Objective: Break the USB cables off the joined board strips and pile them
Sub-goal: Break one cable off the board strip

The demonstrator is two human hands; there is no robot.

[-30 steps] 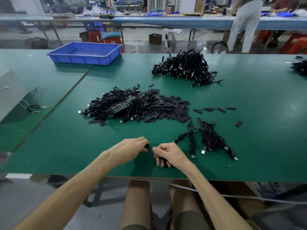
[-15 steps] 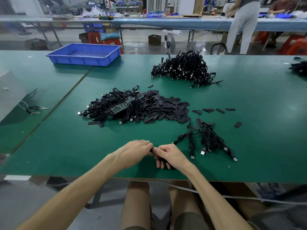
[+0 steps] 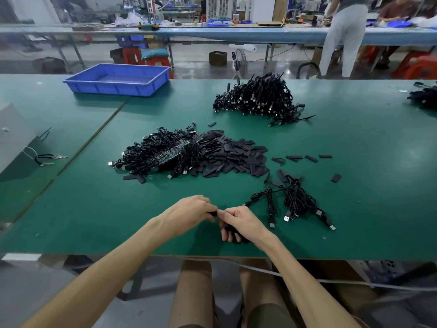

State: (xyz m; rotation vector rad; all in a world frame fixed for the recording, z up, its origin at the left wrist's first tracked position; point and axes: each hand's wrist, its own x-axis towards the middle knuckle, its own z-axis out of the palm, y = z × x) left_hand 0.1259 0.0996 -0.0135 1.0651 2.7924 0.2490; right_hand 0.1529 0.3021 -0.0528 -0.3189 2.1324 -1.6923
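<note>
Far left at the back, a blue tray [image 3: 118, 79] sits on the green worktop [image 3: 82, 209], well away from the work. Nearer the middle lies the heap of joined board strips [image 3: 163, 152], green boards showing under a tangle of black leads. Touching its right side is a spread of flat black offcuts [image 3: 234, 155].

At the near edge, the left hand [image 3: 189, 214] has its fingers curled and pinches one end of a small dark piece [image 3: 214, 213]. What exactly the piece is cannot be told, as the fingers cover most of it. The right hand [image 3: 243, 224] pinches the other end between thumb and forefinger. Its lower fingers are curled over something dark beneath the palm. A thin lead seems to run from there to the small bunch of cables [image 3: 298, 202] just to its right.

The step looks like the snap itself. It would go best with both pinches right up against the joint, thumbs nearly meeting as they are here, so that the bend falls on the break line and not on the lead. A short, sharp flex should part it more cleanly than twisting, which could strain the solder end. The freed cable would then go to the bunch at the right, plugs lying one way. The big pile of cables [image 3: 255, 98] stands further back on the worktop.
</note>
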